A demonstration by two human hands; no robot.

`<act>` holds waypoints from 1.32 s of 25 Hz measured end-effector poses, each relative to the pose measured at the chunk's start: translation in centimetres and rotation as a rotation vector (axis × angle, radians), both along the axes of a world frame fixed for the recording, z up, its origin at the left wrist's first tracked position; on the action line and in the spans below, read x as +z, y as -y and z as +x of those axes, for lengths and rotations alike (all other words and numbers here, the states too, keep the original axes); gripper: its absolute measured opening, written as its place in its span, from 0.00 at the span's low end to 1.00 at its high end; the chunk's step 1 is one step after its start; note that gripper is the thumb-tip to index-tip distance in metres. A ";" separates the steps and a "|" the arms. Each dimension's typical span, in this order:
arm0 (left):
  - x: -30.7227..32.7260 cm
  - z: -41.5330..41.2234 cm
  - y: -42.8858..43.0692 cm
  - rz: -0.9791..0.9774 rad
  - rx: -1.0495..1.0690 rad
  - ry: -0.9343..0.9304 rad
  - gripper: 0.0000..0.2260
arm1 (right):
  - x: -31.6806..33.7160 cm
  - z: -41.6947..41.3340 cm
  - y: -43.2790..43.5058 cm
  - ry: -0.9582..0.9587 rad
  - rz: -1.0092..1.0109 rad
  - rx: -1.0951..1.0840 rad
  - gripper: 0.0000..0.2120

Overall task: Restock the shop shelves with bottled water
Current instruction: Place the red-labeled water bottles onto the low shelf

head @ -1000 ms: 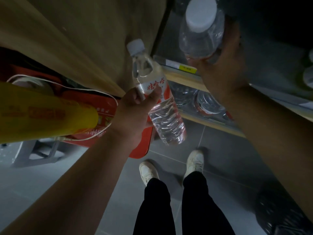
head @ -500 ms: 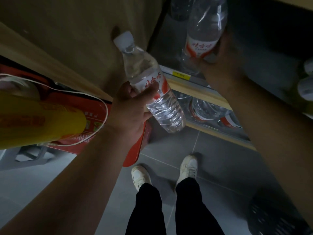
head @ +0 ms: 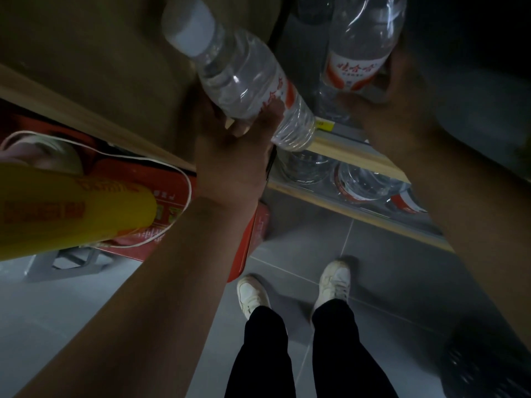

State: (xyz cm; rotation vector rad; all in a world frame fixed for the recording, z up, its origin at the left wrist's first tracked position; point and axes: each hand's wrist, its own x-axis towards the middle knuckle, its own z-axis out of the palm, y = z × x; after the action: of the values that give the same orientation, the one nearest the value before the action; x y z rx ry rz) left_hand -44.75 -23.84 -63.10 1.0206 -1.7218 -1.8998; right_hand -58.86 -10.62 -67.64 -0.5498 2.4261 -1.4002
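Head view: both hands are raised at a wooden shelf (head: pixel 355 152), each holding a water bottle.
Writing: both bottles carry a white label with red bands and red characters, too blurred to read for sure. A small yellow price tag (head: pixel 323 124) sits on the shelf lip, its print illegible.
Left bottle (head: pixel 244 76): clear ribbed plastic with a white cap. It is tilted, the cap up and away from the left hand (head: pixel 232 159) and the base just right of it at the shelf lip.
Left hand: fingers and thumb curl round the bottle at its label.
Right bottle (head: pixel 363 35): clear and near upright, rising above the right hand (head: pixel 402 110) over the shelf; its cap is out of frame.
Right hand: wrapped round the bottle's lower part.
Below the hands: more bottles (head: pixel 365 183) lie on the lower shelf.
Change: half a second ago the left bottle was lower, with its base below the lip; the left hand has lifted it since. The right bottle has barely shifted.
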 end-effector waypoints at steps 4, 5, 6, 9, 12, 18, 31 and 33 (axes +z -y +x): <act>-0.6 0.2 0.2 -0.033 0.064 -0.156 0.42 | -0.5 0.1 -0.1 -0.011 0.004 -0.006 0.36; -1.0 -0.1 0.4 -0.053 0.049 -0.183 0.42 | -0.5 0.0 -0.1 -0.004 -0.001 -0.005 0.35; -1.1 -0.5 0.5 -0.076 0.009 -0.188 0.39 | -0.5 0.0 0.0 0.004 -0.002 -0.004 0.34; -1.2 -1.9 1.2 -0.266 -0.130 -0.190 0.25 | -0.5 -0.1 0.0 0.016 -0.028 -0.011 0.32; -1.2 -3.2 1.9 -0.525 -0.248 -0.257 0.24 | -0.5 0.0 -0.1 0.001 -0.034 -0.012 0.33; -2.7 -3.1 1.4 -0.616 -0.232 -0.336 0.32 | -0.6 0.3 -0.1 0.029 -0.087 -0.034 0.33; -4.8 -7.5 5.0 -0.662 -0.447 -0.029 0.34 | -2.3 -0.4 0.6 0.032 -0.118 -0.065 0.39; -5.5 -7.8 4.9 -0.640 -0.422 -0.063 0.35 | -2.5 -0.3 1.0 -0.011 -0.115 -0.098 0.38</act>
State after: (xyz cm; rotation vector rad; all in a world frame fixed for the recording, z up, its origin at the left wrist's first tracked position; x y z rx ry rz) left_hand -52.56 -28.78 -68.56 0.3708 -2.4099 -1.3801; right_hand -59.21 -11.67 -70.14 -0.4715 2.4228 -1.5887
